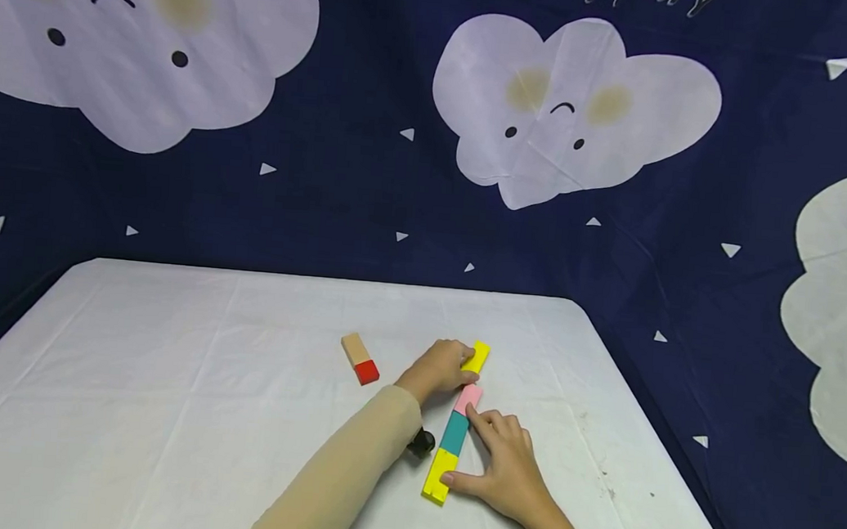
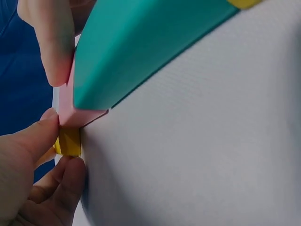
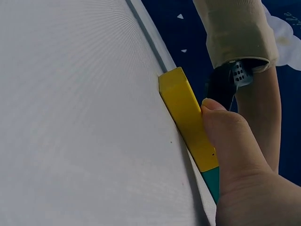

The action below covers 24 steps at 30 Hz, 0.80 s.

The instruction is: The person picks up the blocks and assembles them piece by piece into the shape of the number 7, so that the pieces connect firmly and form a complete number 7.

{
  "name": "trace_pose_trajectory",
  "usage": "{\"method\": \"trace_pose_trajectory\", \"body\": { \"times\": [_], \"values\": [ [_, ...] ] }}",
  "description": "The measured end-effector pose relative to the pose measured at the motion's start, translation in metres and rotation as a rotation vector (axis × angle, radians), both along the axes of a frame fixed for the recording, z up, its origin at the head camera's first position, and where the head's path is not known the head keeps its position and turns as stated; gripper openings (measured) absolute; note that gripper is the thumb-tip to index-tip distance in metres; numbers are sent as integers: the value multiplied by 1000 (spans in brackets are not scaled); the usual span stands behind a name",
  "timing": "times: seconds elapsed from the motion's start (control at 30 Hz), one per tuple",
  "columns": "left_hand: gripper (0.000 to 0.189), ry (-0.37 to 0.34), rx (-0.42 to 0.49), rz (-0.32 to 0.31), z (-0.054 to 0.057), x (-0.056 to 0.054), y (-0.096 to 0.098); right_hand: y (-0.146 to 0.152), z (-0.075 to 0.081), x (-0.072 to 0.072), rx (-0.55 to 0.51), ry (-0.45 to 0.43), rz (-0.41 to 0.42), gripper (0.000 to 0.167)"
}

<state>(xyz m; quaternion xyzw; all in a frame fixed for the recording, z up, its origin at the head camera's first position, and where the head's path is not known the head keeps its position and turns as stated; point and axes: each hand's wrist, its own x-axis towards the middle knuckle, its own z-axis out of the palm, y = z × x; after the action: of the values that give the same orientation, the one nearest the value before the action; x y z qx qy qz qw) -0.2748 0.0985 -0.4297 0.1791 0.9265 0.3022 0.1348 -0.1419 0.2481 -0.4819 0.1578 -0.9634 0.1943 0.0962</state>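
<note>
Toward the far end of a line of blocks, my left hand (image 1: 442, 366) pinches a yellow block (image 1: 478, 355) between thumb and fingers. The left wrist view shows that yellow block (image 2: 70, 141) close against the end of the pink block (image 2: 68, 103). A pink block (image 1: 467, 399), a teal block (image 1: 454, 433) and a second yellow block (image 1: 440, 475) lie end to end toward me. My right hand (image 1: 508, 467) spreads along their right side, its thumb touching the near yellow block (image 3: 186, 122) and its index finger touching the pink one.
To the left of the line, a tan block (image 1: 354, 347) and a red block (image 1: 367, 372) lie end to end on the white table (image 1: 126, 408). A dark cloth with printed clouds (image 1: 574, 111) hangs behind the table.
</note>
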Motion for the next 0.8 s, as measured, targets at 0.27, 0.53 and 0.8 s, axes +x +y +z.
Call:
{"method": "trace_pose_trajectory", "body": {
  "times": [0.27, 0.53, 0.8],
  "values": [
    [36, 30, 47, -34, -4, -1, -5, 1, 0, 0, -2, 9, 5, 107],
    [31, 36, 77, -59, -7, -2, -7, 0, 1, -1, 3, 12, 10, 106],
    [29, 8, 141, -81, -13, -3, -10, 0, -1, -1, 4, 23, 14, 105]
  ]
}}
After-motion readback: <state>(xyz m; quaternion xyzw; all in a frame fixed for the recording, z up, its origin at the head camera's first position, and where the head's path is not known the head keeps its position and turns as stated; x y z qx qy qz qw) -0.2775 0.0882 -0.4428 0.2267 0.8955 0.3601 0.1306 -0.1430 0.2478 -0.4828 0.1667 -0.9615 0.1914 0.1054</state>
